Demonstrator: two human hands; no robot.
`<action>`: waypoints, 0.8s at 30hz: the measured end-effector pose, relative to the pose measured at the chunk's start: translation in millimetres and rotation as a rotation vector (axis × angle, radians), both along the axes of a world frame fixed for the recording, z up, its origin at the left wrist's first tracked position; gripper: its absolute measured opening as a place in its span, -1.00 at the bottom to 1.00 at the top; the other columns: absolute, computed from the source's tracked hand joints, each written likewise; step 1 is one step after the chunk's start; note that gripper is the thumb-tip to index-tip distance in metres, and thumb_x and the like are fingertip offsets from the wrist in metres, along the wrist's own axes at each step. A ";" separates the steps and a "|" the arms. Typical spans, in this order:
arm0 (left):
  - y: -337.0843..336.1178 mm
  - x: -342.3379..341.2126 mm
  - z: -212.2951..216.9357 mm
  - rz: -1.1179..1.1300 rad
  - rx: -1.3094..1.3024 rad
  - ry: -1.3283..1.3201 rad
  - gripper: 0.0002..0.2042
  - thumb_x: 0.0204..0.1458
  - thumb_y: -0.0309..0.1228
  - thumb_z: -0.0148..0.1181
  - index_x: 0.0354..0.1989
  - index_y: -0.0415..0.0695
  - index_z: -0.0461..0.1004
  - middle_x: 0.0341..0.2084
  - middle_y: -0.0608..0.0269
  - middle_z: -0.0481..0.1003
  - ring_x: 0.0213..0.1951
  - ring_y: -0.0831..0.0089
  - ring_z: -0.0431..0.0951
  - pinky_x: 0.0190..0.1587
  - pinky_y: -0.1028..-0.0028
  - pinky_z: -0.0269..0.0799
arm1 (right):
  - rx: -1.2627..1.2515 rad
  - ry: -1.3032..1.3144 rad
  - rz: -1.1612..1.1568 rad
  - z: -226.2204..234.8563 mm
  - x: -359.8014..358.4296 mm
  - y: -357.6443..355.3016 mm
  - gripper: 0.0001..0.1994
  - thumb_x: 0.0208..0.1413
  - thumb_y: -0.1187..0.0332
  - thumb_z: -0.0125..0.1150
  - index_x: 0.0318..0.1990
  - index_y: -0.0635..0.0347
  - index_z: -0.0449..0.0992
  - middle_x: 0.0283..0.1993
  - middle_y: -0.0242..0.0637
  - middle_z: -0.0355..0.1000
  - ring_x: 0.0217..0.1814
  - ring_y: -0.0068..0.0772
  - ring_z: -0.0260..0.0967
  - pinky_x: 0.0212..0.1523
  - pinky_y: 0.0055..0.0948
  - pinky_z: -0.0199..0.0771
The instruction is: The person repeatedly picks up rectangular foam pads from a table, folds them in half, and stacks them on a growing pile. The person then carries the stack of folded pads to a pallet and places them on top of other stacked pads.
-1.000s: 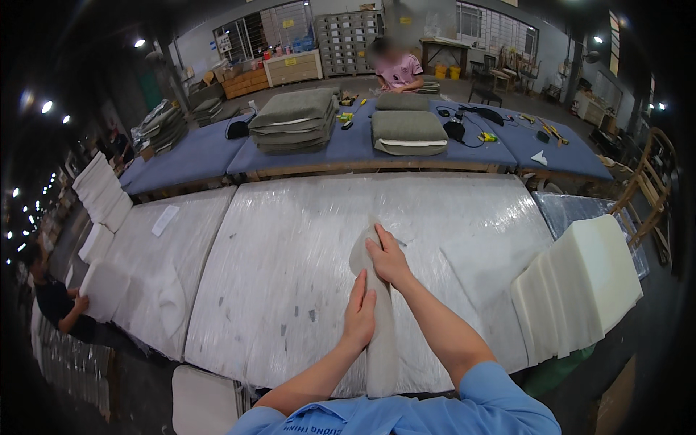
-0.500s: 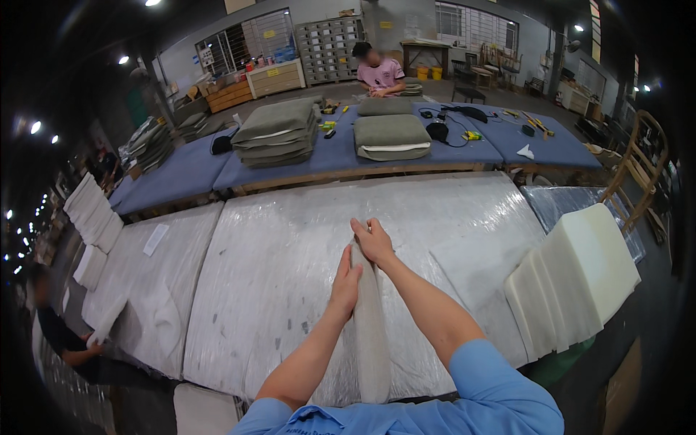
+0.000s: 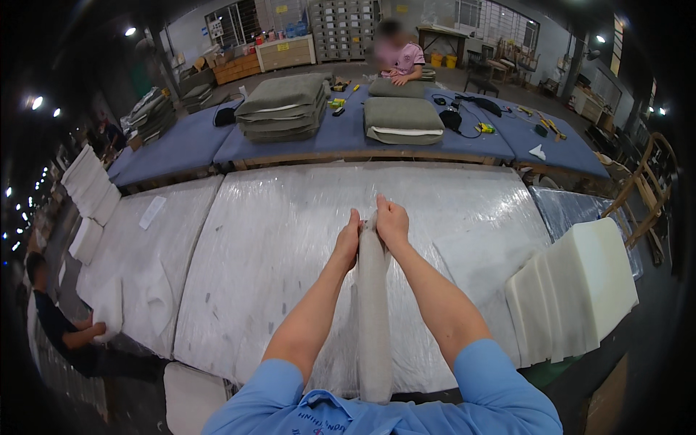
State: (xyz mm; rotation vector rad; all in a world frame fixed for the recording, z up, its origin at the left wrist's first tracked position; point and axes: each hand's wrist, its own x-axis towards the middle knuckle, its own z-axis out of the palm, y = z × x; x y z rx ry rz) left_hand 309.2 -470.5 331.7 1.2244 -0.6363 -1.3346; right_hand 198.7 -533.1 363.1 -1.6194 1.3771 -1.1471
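Observation:
A grey fabric-covered cushion (image 3: 374, 319) stands on its narrow edge, its long side running from my body out over the plastic-covered table (image 3: 261, 290). At its far end, my left hand (image 3: 349, 238) is closed on the left corner, thumb pointing up. On the opposite side of that end my right hand (image 3: 391, 223) grips the fabric with curled fingers. Both hands are close together, with the cushion's end between them. The cushion's near end reaches my blue shirt. Its broad faces are mostly hidden from above.
White foam sheets (image 3: 573, 290) are stacked at the right. Across a blue padded table (image 3: 341, 141) lie a tall pile of grey cushions (image 3: 281, 109), another cushion stack (image 3: 403, 122) and tools. One person (image 3: 399, 58) works behind it; another person (image 3: 61, 326) handles white foam at the left.
My left hand has slid farther up to the cushion's far end, and my right hand has turned to grip its right side. The person at the left has shifted the white foam.

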 end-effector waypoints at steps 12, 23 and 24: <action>8.6 -26.1 -3.2 -0.084 -0.025 -0.278 -0.19 0.33 0.32 -0.26 -0.07 -0.33 0.56 -0.19 0.13 0.58 -0.16 0.41 0.54 -0.03 0.37 0.46 | -0.057 0.289 -0.021 -11.9 -6.0 -23.5 -0.47 0.25 -0.06 0.08 -0.46 0.28 0.64 -0.40 0.11 0.56 -0.29 0.24 0.54 -0.19 0.06 0.48; 72.8 53.3 -3.3 -0.081 -0.057 0.005 -0.48 0.14 -0.11 0.28 0.12 -0.30 0.49 -0.12 0.09 0.60 -0.13 0.35 0.62 -0.03 0.36 0.54 | 0.090 -0.002 0.142 -85.7 -24.4 4.6 -0.44 0.26 -0.14 0.10 -0.40 0.28 0.59 -0.30 0.05 0.58 -0.24 0.11 0.51 -0.17 -0.02 0.43; 87.7 72.5 -13.5 0.028 0.040 0.099 -0.50 0.13 -0.15 0.27 0.11 -0.30 0.49 -0.10 0.07 0.60 -0.12 0.31 0.63 -0.03 0.33 0.56 | 0.144 0.195 0.168 -119.0 -56.1 10.7 -0.42 0.26 -0.16 0.09 -0.36 0.30 0.60 -0.25 0.07 0.58 -0.19 0.11 0.53 -0.14 -0.02 0.44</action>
